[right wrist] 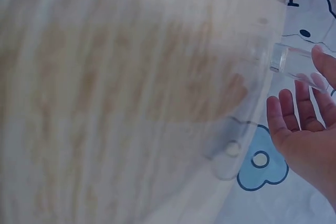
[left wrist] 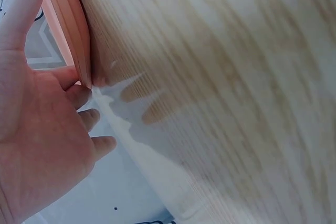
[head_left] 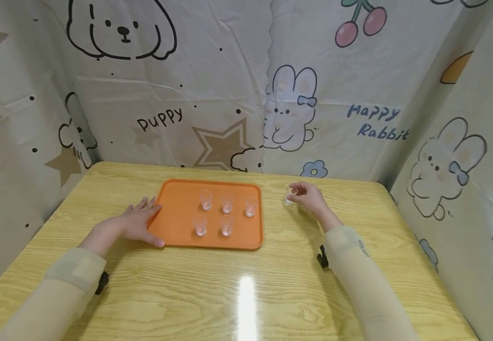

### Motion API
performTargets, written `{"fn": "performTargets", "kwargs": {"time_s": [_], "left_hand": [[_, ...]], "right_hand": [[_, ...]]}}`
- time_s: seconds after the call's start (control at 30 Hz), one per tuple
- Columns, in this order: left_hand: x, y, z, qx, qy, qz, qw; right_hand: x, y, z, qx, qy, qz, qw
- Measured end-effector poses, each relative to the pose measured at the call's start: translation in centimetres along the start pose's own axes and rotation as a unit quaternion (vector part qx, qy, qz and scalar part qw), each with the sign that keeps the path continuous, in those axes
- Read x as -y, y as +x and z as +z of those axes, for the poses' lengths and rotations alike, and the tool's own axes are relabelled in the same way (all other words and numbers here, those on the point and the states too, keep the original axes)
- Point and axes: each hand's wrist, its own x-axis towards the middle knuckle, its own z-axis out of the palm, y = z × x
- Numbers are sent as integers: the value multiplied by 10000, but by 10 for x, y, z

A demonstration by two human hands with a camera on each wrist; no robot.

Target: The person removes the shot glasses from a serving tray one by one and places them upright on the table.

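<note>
An orange tray [head_left: 174,189] lies on the wooden table, bearing several small clear shot glasses [head_left: 227,226] grouped in its middle and right part. My left hand [head_left: 135,226] touches the tray's left edge with spread, mostly straight fingers; the thumb lies at the near left corner. In the left wrist view, fingertips meet the tray rim [left wrist: 77,35]. To the right of the tray, my right hand [head_left: 310,199] pinches another clear shot glass [head_left: 289,199] near its rim. The right wrist view shows this glass [right wrist: 291,59] between thumb and fingers, its base close to the tabletop.
The wooden table [head_left: 186,293] extends all round the tray. Behind it and along both sides hangs a printed cloth [head_left: 229,85] with cartoon figures. A bright light reflection lies on the near part of the table.
</note>
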Motion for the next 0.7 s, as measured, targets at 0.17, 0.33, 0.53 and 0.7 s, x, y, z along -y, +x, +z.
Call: {"fn": "performTargets", "kwargs": {"time_s": [0.17,0.33,0.53,0.7], "left_hand": [[1,1,2,-36,-71,-1,10000],[2,0,3,-78,-68,-31,9999],[3,1,4,-137,-43,35,9999],[4,1,5,-150,-64,53,9999]], "right_hand": [[-4,1,1,-27,16,-40,10000],[-4,1,3,-36,110,-95,9999],[-1,-1,-2,140,225,46,9996],[3,-5,-12,109,232,55,9997]]}}
